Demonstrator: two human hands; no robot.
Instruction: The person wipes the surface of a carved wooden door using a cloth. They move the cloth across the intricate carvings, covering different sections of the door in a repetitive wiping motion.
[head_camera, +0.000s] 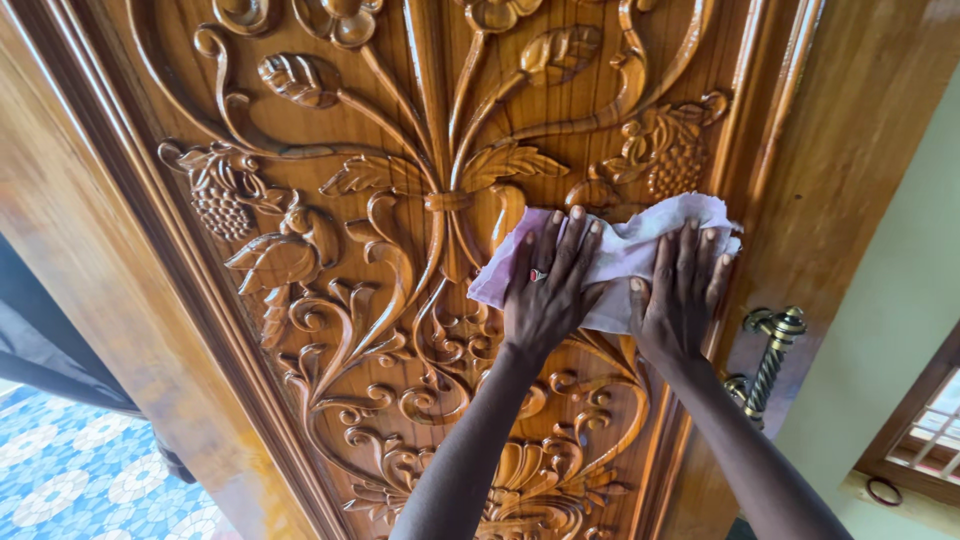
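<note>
A pale pink cloth (625, 245) lies flat against a glossy carved wooden door (380, 200) with leaves, scrolls and grape bunches in relief. My left hand (548, 290), wearing a ring with a red stone, presses its spread fingers on the cloth's left part. Beside it, my right hand (682, 295) presses flat on the cloth's right part, close to the door's raised right border. Both forearms reach up from the bottom of the view.
A twisted brass door handle (772, 360) juts from the door's right edge, just below my right hand. A cream wall and a wooden window frame with grille (925, 440) are at the right. Blue and white patterned floor tiles (70, 480) show at lower left.
</note>
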